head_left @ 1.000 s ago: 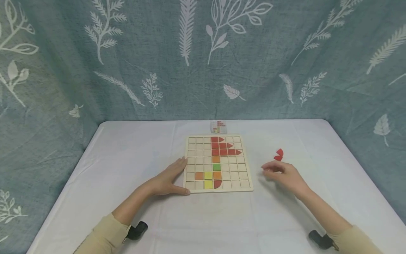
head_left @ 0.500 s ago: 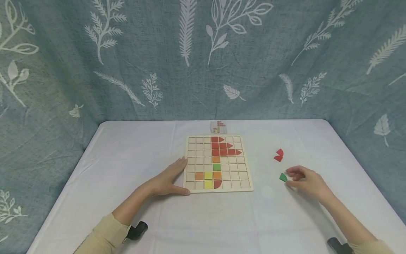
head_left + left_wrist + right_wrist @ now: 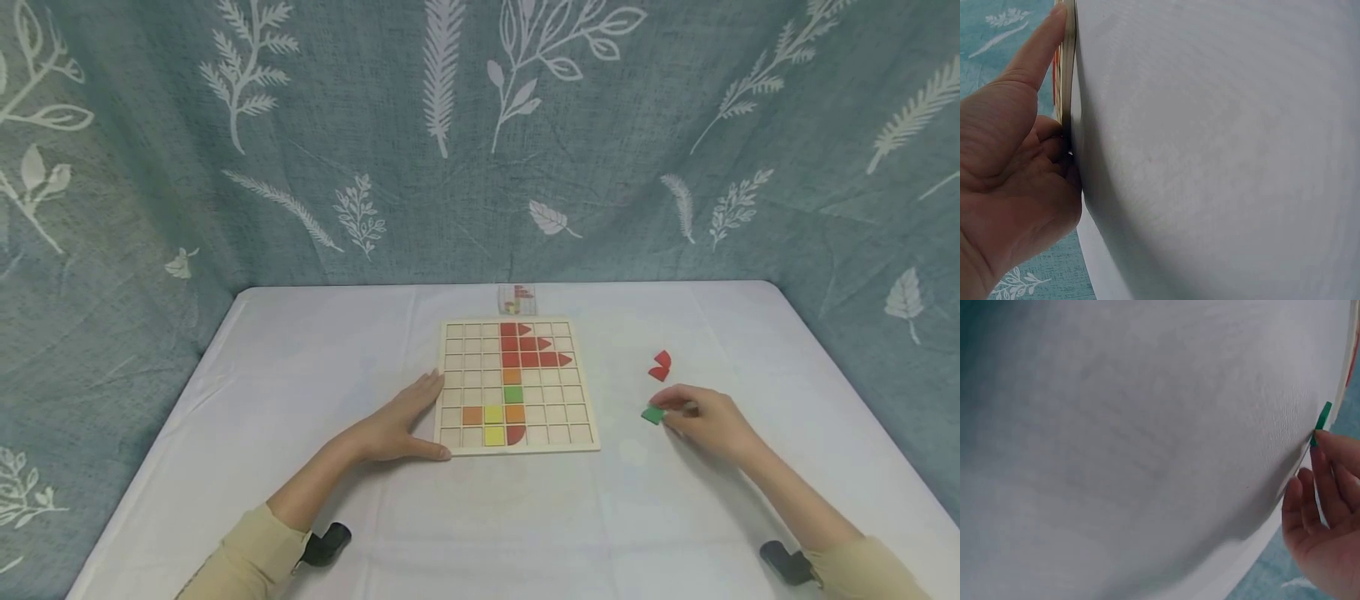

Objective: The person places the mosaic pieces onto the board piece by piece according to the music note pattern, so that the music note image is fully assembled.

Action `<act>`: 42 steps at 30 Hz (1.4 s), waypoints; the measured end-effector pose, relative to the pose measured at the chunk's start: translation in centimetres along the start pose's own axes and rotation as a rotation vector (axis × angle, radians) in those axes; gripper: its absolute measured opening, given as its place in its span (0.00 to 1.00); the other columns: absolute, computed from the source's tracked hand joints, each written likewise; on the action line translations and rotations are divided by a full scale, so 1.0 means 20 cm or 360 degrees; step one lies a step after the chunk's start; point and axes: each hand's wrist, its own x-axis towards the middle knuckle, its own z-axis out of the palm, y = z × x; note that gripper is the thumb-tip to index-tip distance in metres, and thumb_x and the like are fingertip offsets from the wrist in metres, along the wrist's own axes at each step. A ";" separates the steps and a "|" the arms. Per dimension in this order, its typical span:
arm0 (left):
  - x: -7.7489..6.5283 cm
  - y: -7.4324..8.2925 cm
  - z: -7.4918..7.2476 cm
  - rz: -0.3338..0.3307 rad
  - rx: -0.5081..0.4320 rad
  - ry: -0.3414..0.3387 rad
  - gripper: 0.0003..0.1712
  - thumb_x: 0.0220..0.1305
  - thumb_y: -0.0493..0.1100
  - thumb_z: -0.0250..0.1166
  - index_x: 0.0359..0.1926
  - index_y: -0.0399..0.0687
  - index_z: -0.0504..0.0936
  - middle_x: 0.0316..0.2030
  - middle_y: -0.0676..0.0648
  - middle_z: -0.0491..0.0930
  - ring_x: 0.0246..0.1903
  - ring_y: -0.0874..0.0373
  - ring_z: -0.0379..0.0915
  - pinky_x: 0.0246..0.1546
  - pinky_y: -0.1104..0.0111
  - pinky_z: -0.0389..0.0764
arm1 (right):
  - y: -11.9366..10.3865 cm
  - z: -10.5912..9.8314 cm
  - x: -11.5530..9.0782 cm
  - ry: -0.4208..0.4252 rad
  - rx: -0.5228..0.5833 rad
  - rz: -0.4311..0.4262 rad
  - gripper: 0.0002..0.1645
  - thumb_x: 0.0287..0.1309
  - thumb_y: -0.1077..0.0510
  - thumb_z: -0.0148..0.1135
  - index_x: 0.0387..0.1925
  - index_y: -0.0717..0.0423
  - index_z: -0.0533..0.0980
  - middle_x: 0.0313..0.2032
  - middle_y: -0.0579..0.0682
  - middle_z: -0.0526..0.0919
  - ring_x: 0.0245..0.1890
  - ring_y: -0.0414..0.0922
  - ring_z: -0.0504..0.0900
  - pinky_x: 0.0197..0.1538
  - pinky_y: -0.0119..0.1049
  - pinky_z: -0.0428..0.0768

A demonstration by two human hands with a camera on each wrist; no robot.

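A wooden grid board [image 3: 555, 435] lies mid-table with coloured tiles in several squares: red rows at the top, orange, green and yellow ones below. Against its left side rests my left hand [image 3: 393, 423], thumb at the near corner and fingertips on the left edge; the left wrist view shows the thumb [image 3: 1034, 53] stretched along the board's side [image 3: 1069, 75]. Right of the board, my right hand [image 3: 708, 421] pinches a small green tile [image 3: 652, 414] between thumb and fingers. In the right wrist view the green tile [image 3: 1324, 417] sticks out past the thumb tip.
Two small red pieces [image 3: 663, 359] lie on the white table [image 3: 360, 333] just beyond my right hand. Behind the board is a small picture card [image 3: 517, 299] with a coloured pattern. A leaf-patterned curtain [image 3: 480, 208] hangs along the back and sides.
My right hand swings out to the right, where a green tile appears at its fingertips, then comes back slightly left and away from me with the tile. The left hand stays put.
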 end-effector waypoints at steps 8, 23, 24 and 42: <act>0.00 -0.01 0.00 0.0004 -0.0005 0.0003 0.67 0.47 0.61 0.74 0.76 0.39 0.45 0.76 0.40 0.40 0.75 0.45 0.32 0.73 0.50 0.40 | -0.04 0.01 0.01 0.0042 -0.0018 0.0162 0.16 0.60 0.52 0.68 0.44 0.59 0.80 0.33 0.46 0.82 0.35 0.44 0.78 0.33 0.31 0.79; -0.01 -0.01 0.00 0.0017 -0.0006 0.0006 0.67 0.48 0.61 0.75 0.76 0.38 0.45 0.76 0.40 0.40 0.75 0.44 0.32 0.73 0.49 0.41 | -0.10 0.12 0.05 0.0034 -0.0006 0.0033 0.18 0.52 0.60 0.73 0.45 0.60 0.80 0.36 0.47 0.82 0.37 0.45 0.80 0.42 0.37 0.82; -0.01 -0.01 0.00 0.0018 -0.0007 0.0006 0.67 0.48 0.61 0.75 0.76 0.38 0.45 0.76 0.40 0.40 0.75 0.44 0.32 0.73 0.49 0.41 | -0.11 0.12 0.05 0.0028 0.0015 0.0040 0.18 0.52 0.59 0.73 0.46 0.60 0.80 0.36 0.47 0.82 0.37 0.45 0.81 0.42 0.36 0.82; 0.00 -0.01 0.01 0.0023 -0.0002 0.0010 0.67 0.48 0.61 0.74 0.76 0.39 0.45 0.76 0.40 0.39 0.75 0.44 0.31 0.73 0.49 0.40 | -0.48 0.38 0.16 -0.0255 0.0700 0.0079 0.17 0.52 0.53 0.74 0.44 0.52 0.82 0.39 0.46 0.85 0.40 0.43 0.83 0.45 0.33 0.82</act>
